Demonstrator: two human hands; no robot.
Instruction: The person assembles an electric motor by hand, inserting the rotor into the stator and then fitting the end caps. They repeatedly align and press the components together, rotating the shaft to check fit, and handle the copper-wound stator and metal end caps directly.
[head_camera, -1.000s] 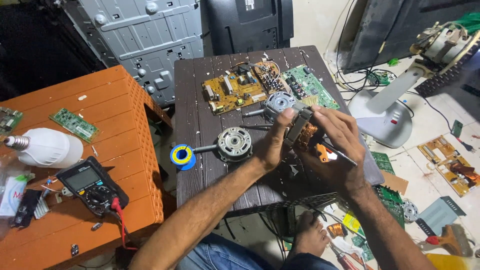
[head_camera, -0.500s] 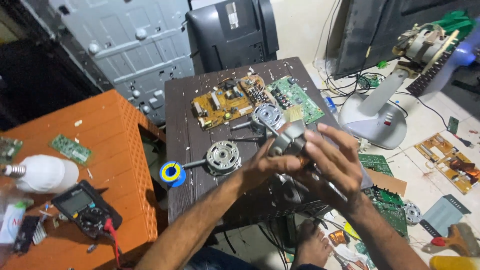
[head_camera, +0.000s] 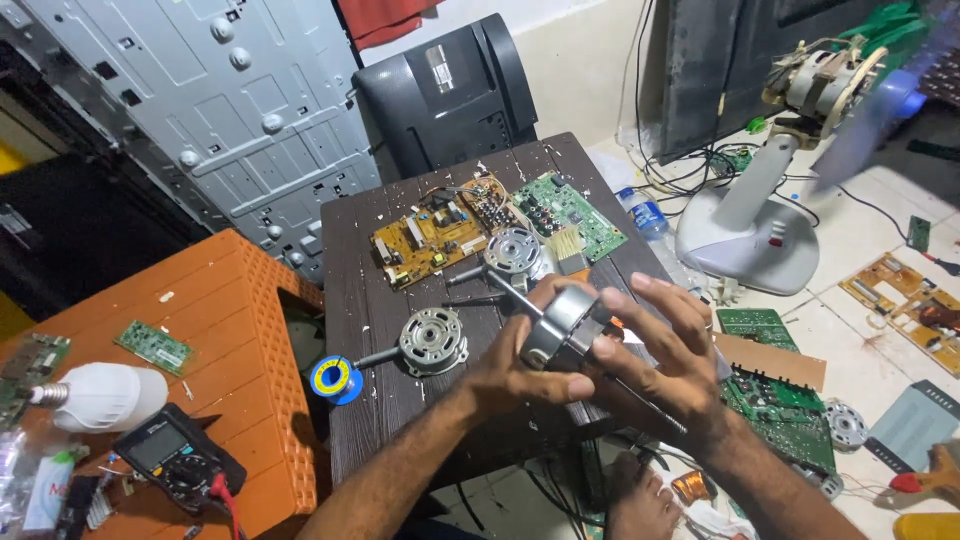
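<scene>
Gripped between left hand (head_camera: 520, 372) and right hand (head_camera: 665, 365) at frame centre, a fan motor (head_camera: 556, 322), raised off the dark surface (head_camera: 360, 290) for turning.

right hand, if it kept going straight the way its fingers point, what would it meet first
Probably the round motor part that the right hand and left hand already hold; beyond it, the motor end cap on the dark table, though depth is unclear.

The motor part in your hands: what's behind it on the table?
Behind the motor rotor lie a motor end cover, brush and two circuit boards; the hands hide the tabletop beneath.
</scene>
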